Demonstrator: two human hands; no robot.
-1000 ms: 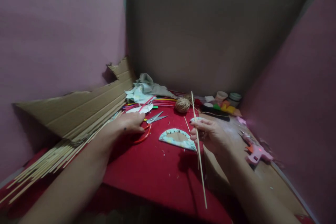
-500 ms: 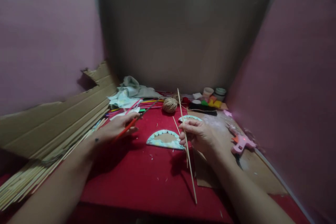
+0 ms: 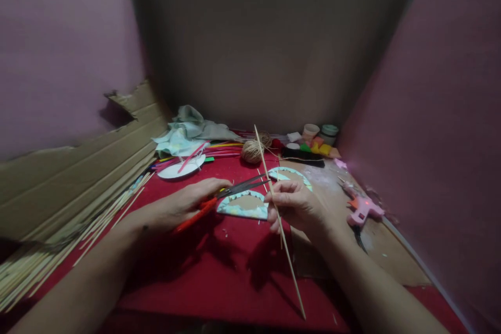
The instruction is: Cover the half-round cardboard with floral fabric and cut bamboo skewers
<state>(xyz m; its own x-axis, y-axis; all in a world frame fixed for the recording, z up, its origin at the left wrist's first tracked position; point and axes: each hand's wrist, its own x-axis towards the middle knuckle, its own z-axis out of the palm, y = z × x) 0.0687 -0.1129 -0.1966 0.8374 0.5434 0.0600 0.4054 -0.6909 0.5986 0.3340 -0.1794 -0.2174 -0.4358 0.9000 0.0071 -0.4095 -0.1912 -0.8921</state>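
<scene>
My left hand (image 3: 195,201) grips the orange-handled scissors (image 3: 243,186), whose blades are parted and reach the long thin wooden stick (image 3: 288,257). My right hand (image 3: 291,203) pinches that stick near its middle, and it slants from upper left to lower right. A shorter stick (image 3: 281,240) shows beside my right fingers; whether I hold it I cannot tell. Behind the hands, a half-round cardboard piece edged with patterned cloth (image 3: 243,212) lies on the red surface. A second such piece (image 3: 291,172) is behind my right hand.
Many sticks (image 3: 35,271) lie along the left by torn cardboard (image 3: 78,167). Cloth scraps (image 3: 183,133), a white disc (image 3: 182,168) and twine balls (image 3: 251,151) are at the back. A pink glue gun (image 3: 366,210) rests on the cardboard at right (image 3: 391,258), near cups (image 3: 329,133).
My left hand has moved right and brought the scissors to the stick, their blades now visibly apart. The view has shifted a little, and the white disc is less covered.
</scene>
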